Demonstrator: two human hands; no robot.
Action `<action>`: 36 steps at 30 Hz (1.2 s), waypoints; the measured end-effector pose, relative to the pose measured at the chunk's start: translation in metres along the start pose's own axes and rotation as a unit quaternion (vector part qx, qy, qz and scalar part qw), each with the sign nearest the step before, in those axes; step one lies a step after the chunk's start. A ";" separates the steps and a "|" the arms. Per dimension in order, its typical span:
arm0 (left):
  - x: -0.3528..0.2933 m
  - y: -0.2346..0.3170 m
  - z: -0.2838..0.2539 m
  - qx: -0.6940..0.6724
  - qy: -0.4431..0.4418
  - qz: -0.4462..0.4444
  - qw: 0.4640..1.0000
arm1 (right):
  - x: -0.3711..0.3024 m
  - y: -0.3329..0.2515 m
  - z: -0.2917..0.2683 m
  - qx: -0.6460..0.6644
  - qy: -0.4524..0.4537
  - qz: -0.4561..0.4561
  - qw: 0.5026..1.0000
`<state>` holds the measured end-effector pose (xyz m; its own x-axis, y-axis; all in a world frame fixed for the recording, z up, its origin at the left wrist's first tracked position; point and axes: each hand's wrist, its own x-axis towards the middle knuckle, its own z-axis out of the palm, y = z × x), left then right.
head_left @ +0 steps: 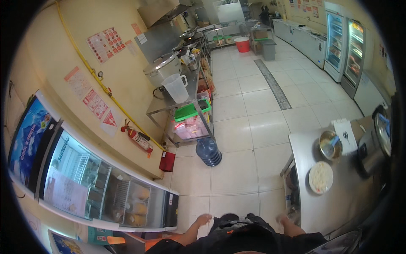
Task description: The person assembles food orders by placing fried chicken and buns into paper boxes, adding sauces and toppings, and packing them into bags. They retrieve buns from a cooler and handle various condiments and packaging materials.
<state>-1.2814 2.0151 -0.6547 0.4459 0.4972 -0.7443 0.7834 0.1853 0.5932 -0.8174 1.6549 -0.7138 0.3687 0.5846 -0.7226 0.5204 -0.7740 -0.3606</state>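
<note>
Low in the picture, my left hand point(204, 219) hangs beside my dark clothing, over the tiled floor. Its fingers look loosely bent and slightly apart, and I see nothing in them. On the other side my right hand point(283, 220) hangs near the lower left side of a steel table point(308, 209); its fingers are smeared by motion. A white plate of pale food point(321, 178) stands on that table. Behind the plate are a metal bowl point(330, 145) with a blue-handled utensil and a white box or sheet point(345, 136). A large metal pot point(374, 146) stands at the right.
A glass-door fridge point(105, 190) stands close on my left. Ahead, a blue water jug point(208, 152) sits on the floor by a steel bench point(193, 86) bearing a clear pitcher point(175, 88) and a big cooker point(163, 70). A floor drain point(272, 84) crosses the aisle; freezers point(302, 40) line the right wall.
</note>
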 end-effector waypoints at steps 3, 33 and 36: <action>0.037 0.009 -0.014 0.236 -0.178 0.142 0.945 | 0.122 -0.120 -0.186 0.050 0.121 -0.064 0.989; 0.974 0.849 -0.544 0.140 0.097 0.101 0.980 | 0.989 -0.411 -0.979 0.044 -0.052 0.060 0.996; 1.018 0.846 -0.557 0.365 0.047 0.099 0.925 | 1.136 -0.483 -1.123 0.072 0.031 0.019 0.997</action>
<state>-0.4059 3.1506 -0.7398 0.5988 0.5383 -0.5930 0.7895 -0.5214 0.3238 0.2149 2.9660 -0.6977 0.4348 0.5645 -0.7016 0.3907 -0.8202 -0.4178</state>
